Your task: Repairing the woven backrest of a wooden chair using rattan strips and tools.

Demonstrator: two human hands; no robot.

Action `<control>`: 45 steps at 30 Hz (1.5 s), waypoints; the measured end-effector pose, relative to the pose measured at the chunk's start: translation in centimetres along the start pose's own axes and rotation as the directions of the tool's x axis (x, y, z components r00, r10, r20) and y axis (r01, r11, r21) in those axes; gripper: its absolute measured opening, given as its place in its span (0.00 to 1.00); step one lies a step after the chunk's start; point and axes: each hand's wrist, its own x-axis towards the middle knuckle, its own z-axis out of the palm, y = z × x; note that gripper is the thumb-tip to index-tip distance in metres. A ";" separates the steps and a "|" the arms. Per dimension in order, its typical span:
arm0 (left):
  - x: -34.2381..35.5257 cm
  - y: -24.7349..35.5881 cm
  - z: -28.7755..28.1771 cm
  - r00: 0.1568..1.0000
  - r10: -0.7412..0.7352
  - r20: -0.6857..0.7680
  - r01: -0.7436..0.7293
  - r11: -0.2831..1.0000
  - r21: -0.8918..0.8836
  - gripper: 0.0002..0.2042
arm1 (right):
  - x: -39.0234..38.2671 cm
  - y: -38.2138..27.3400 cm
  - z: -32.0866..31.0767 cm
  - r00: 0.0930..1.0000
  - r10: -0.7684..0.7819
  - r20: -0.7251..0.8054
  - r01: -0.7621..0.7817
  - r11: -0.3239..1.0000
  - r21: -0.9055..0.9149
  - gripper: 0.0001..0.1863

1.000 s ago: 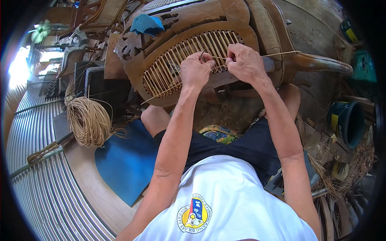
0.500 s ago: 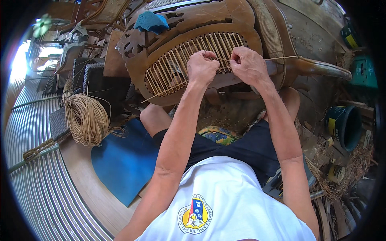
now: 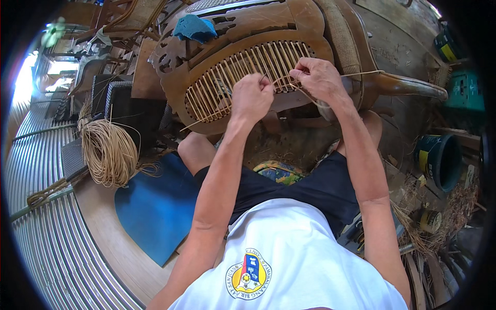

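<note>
A carved brown wooden chair frame (image 3: 178, 75) lies across in front of me, its oval opening strung with a row of pale cane strands (image 3: 235, 67). Over the near right part of that opening, my left hand (image 3: 251, 97) is closed with its fingertips pinched on a thin cane strand (image 3: 281, 80). The strand runs across to my right hand (image 3: 319, 77), whose thumb and forefinger also pinch it. Part of it bows below the right hand toward the wrist. My fingers hide the ends of the strand between them.
A blue sponge (image 3: 195, 29) rests on the frame's far left part. At left hangs a coil of cane (image 3: 109, 153) near a blue sheet (image 3: 155, 206). A wooden chair arm (image 3: 413, 86) juts out right, with a dark bucket (image 3: 440, 163) and cane scraps beyond.
My left hand has drawn left and slightly nearer, widening the gap between my hands. My right hand has shifted a little up and left. More of the strand shows, bowing below the right hand.
</note>
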 end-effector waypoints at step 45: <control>-10.0 -14.5 -14.6 0.967 -0.223 0.119 0.221 0.975 0.031 0.11 | -0.7 -2.3 0.1 0.928 -0.335 0.163 0.372 0.862 -0.345 0.05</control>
